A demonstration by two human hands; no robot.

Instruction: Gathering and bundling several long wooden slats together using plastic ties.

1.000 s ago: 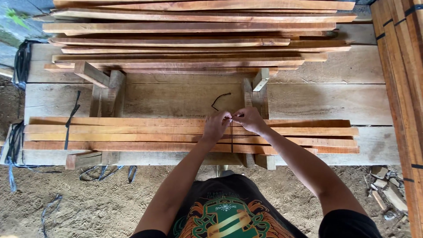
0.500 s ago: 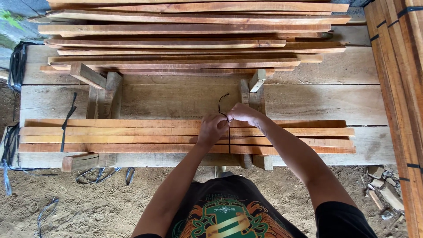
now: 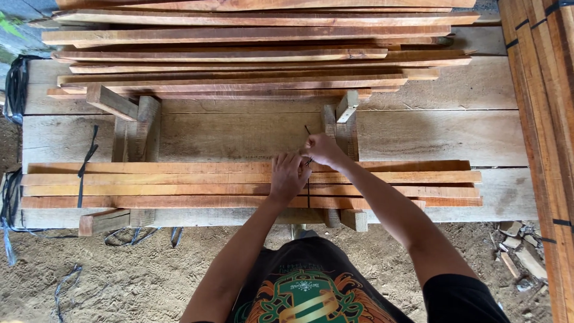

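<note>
The right hand (image 3: 323,149) pinches the black strap (image 3: 308,179) crossing the bundle of wooden slats (image 3: 179,185) on the workbench (image 3: 448,137), while the left hand (image 3: 288,176) presses flat, fingers spread; a loosened pinch could slacken the strap.

Bare bench boards (image 3: 239,134) lie open at 12 o'clock of the hands—upright wooden blocks (image 3: 342,119) crowd 1 o'clock.
</note>
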